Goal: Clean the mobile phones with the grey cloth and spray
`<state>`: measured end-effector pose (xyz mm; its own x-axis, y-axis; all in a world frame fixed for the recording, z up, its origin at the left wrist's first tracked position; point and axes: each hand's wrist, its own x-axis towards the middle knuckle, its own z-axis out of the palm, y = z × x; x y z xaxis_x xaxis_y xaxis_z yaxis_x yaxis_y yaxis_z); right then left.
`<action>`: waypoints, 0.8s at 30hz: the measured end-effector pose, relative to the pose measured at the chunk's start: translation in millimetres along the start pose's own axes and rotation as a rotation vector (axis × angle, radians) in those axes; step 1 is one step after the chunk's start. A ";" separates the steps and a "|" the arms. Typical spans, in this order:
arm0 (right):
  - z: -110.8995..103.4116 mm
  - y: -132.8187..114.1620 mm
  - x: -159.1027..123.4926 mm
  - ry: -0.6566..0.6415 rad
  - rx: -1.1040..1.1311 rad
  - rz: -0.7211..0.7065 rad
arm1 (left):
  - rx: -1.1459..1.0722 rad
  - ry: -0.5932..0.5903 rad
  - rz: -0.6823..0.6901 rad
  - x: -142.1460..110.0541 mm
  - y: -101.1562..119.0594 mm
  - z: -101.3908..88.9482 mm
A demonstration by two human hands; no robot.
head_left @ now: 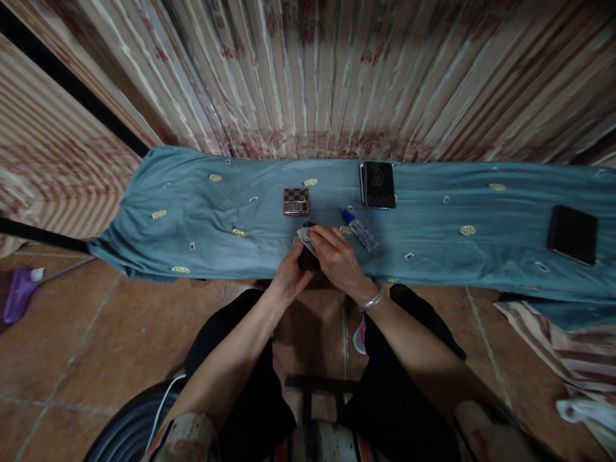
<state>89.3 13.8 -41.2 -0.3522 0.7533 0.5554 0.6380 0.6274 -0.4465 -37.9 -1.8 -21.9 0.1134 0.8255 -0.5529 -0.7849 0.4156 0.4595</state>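
My left hand (290,274) is closed around a dark phone (308,258), held upright at the near edge of the teal cloth (202,212). My right hand (333,251) presses a small pale wipe (305,236) onto the top of that phone, fingers curled over it. Both hands touch each other over the phone, most of which they hide.
On the cloth lie a checkered phone (295,200), a black phone (378,185), a small clear spray bottle (360,231) and a black device (572,234) at far right. A striped curtain (337,77) hangs behind. A purple mop head (18,292) lies on the tiled floor, left.
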 end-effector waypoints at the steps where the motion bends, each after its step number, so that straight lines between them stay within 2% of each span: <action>1: -1.0 1.5 1.5 0.010 -0.012 0.004 | 0.008 -0.004 0.000 -0.6 -1.5 0.1; 6: -4.8 9.0 8.1 0.043 -0.037 0.043 | 0.060 -0.025 -0.002 -3.4 -5.8 1.0; 13: -4.0 15.1 10.2 0.048 -0.049 0.075 | 0.078 -0.048 0.022 -4.8 2.9 2.4; 24: -3.0 13.0 8.4 0.061 -0.122 0.028 | 0.011 0.035 0.030 -10.2 14.4 15.0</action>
<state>96.7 27.7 -40.3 -0.2936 0.7544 0.5870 0.7269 0.5750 -0.3754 -41.2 1.5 0.8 0.0685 0.8235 -0.5631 -0.7809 0.3955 0.4834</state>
